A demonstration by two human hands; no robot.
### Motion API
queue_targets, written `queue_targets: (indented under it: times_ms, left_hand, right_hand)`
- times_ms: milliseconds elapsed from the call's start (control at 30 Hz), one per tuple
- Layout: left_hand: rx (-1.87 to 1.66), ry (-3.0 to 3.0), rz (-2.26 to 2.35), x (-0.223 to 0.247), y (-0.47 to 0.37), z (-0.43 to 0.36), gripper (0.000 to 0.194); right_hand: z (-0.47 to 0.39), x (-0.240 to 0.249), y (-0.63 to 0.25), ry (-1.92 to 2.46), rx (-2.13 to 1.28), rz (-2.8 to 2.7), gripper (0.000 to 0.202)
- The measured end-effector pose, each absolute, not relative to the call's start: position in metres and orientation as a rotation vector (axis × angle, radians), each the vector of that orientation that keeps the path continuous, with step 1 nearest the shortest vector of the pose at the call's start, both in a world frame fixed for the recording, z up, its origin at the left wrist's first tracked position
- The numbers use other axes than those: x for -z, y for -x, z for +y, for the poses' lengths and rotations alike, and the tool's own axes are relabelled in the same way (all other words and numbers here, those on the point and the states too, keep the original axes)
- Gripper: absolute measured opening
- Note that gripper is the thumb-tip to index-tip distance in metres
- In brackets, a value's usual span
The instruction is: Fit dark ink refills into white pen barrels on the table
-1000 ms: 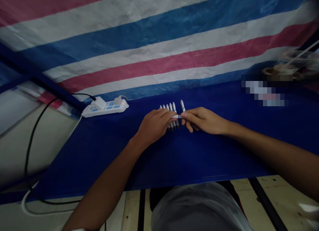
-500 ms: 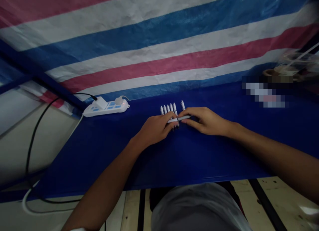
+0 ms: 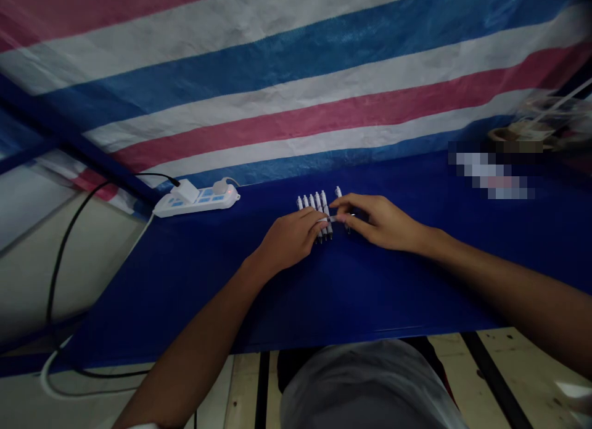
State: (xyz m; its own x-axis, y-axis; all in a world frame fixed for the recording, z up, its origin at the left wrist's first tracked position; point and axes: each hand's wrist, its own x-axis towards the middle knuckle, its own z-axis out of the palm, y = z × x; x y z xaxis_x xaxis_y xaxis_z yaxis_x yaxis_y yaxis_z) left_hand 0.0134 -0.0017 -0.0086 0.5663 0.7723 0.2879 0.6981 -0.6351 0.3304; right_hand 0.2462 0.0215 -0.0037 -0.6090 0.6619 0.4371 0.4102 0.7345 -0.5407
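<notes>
Between my two hands a white-and-grey pen [image 3: 333, 219] is held sideways just above a row of pens. My left hand [image 3: 292, 233] is closed round its left part, which the fingers mostly hide. On the other end, the thumb and fingers of my right hand [image 3: 375, 219] pinch the grey barrel. Several white pens [image 3: 319, 201] lie side by side on the blue table, clips away from me, partly behind my left fingers. One more white pen [image 3: 338, 192] lies apart to their right, its middle covered by my right hand.
A white power strip [image 3: 198, 199] with plugs and a black cable [image 3: 62, 250] lies at the table's left. The blue table [image 3: 351, 293] ends at a front edge near my lap. A striped sheet [image 3: 296, 90] hangs behind. Blurred items [image 3: 518, 133] stand at the far right.
My right thumb and fingers have shifted left along the pen, closer to my left hand. Less of the pen shows now, and the lower tip of the separate pen has come into view.
</notes>
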Motion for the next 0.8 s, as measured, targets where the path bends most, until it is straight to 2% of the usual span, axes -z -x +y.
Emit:
queue_targets:
  times_ms: [133,400,533,800]
  left_hand:
    - [-0.594,-2.565,1.283,0.0059,-0.0144,-0.0046,0.036]
    - [-0.585,-2.444,1.267,0.0035,-0.0133,-0.0055,0.032]
    - [-0.678,-2.328,1.175,0.003,-0.0121,-0.0029,0.038]
    - [-0.646,-2.37,1.243,-0.0012,-0.0125,-0.0015,0.031]
  right_hand:
    - [0.0212,0.0016,-0.2449,0.641,-0.494,-2.33,0.021]
    - [0.0239,0.0034,-0.2477,0.611,-0.455,-2.39,0.019]
    - [0.0255,0.0019,-0.25,0.529,-0.432,-2.362,0.021]
    - [0.03,0.0003,-0.2533,0.56,-0.405,-2.335,0.022]
